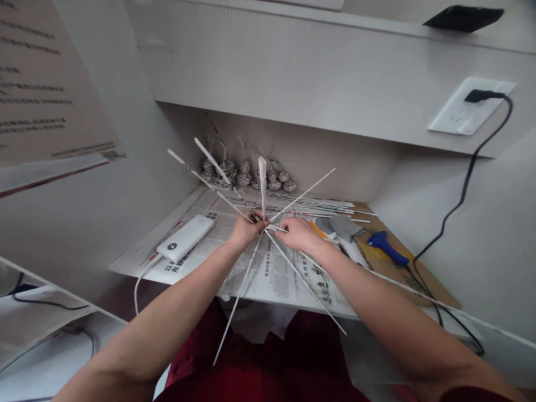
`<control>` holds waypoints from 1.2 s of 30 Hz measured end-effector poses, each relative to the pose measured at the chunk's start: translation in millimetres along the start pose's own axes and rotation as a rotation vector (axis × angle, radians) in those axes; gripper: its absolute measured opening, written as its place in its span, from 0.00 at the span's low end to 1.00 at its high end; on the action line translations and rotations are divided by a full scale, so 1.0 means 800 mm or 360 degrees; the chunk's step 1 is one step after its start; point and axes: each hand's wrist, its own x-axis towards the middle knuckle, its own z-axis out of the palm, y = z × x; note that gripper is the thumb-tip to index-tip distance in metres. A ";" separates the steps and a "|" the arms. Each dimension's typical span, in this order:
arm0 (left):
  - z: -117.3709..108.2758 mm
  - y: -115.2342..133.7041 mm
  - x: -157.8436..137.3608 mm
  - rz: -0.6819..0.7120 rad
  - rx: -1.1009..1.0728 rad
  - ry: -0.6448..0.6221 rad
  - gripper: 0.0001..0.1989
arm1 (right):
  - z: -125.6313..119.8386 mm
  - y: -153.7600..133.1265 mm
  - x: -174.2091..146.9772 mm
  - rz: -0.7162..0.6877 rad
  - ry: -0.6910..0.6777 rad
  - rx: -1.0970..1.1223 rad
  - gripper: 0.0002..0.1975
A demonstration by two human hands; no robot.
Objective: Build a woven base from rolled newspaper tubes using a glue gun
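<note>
Several thin rolled-paper sticks [304,194] cross at one centre and spread out from it like spokes. My left hand [248,229] pinches them at that crossing, thumb and fingers closed. Just to its right, my right hand [295,233] has its fingers closed on a paper stick beside the centre. One long stick [402,287] runs from near the crossing under my right forearm and out to the right. The exact overlap of the sticks is partly covered by my fingers.
Newspaper [276,276] covers the desk. A white power bank [186,239] with a cable lies left. Loose paper sticks [335,205] and several woven gourd shapes [244,174] sit behind. A blue glue gun [387,247] rests on cardboard [435,285], its cord running near a wall socket [456,114].
</note>
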 end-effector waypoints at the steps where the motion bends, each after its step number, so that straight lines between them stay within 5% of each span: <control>1: -0.001 0.000 0.001 0.0014 0.0041 -0.0006 0.12 | -0.003 -0.001 -0.002 -0.0040 0.0037 -0.0053 0.08; 6: -0.005 0.005 0.000 -0.0005 0.0077 -0.0114 0.12 | -0.003 0.000 -0.003 -0.0078 -0.0062 -0.0024 0.06; 12: -0.009 0.010 -0.006 -0.0207 -0.0111 -0.0202 0.16 | 0.002 0.015 0.008 0.0249 -0.0904 0.0859 0.05; 15: -0.011 0.007 -0.006 -0.0374 -0.0262 -0.0202 0.18 | 0.004 0.023 0.010 0.0254 -0.1071 0.1122 0.06; 21: -0.012 0.002 -0.005 -0.0641 -0.0520 -0.0116 0.21 | 0.017 0.027 0.006 0.0264 -0.0916 0.1176 0.17; 28: -0.014 0.000 -0.005 -0.0528 -0.0541 -0.0014 0.21 | 0.028 0.024 -0.001 0.0296 -0.0294 0.1151 0.18; 36: -0.013 0.001 -0.010 -0.0502 -0.0463 -0.0209 0.19 | 0.031 0.014 0.000 0.0441 -0.0524 0.1520 0.11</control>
